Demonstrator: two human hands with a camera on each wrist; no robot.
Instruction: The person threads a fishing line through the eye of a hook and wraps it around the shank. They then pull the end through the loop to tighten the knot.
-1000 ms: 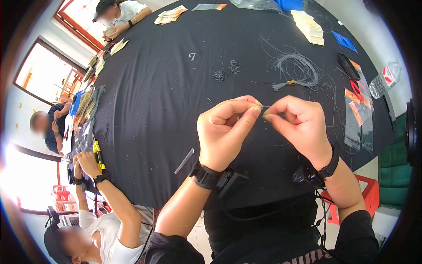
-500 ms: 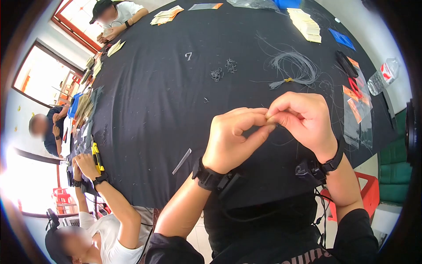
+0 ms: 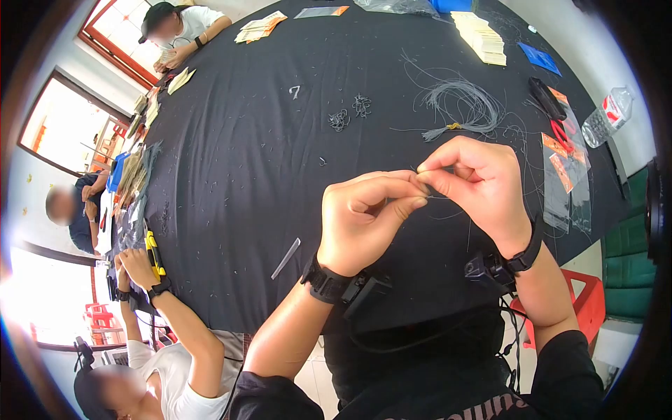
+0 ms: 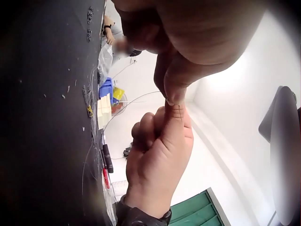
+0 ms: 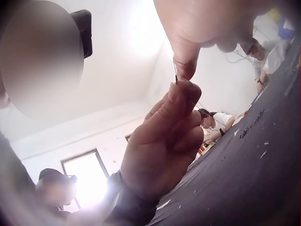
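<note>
In the head view my left hand (image 3: 360,220) and right hand (image 3: 483,185) meet fingertip to fingertip over the black-covered table. Between thumb and forefinger, the left pinches a tiny dark fishing hook (image 5: 176,79), mostly hidden by the fingers; its thin end sticks up in the right wrist view. My right thumb and forefinger pinch thin clear fishing line right beside it. A loose length of line (image 4: 146,94) arcs away from the fingertips in the left wrist view. Two small piles of dark hooks (image 3: 339,120) lie beyond my hands, with a single hook (image 3: 323,162) nearer.
A line coil (image 3: 437,132) with a yellow tie lies ahead of my right hand. Farther right are red-handled scissors (image 3: 560,133), plastic packets (image 3: 558,210) and a water bottle (image 3: 607,117). A card stack (image 3: 479,38) stands at the back; a clear strip (image 3: 285,258) lies left.
My hands came together from slightly apart, and the right fingertips have since risen a little above the left. The left hand shifted right, then back slightly left. The head view drifted a little.
</note>
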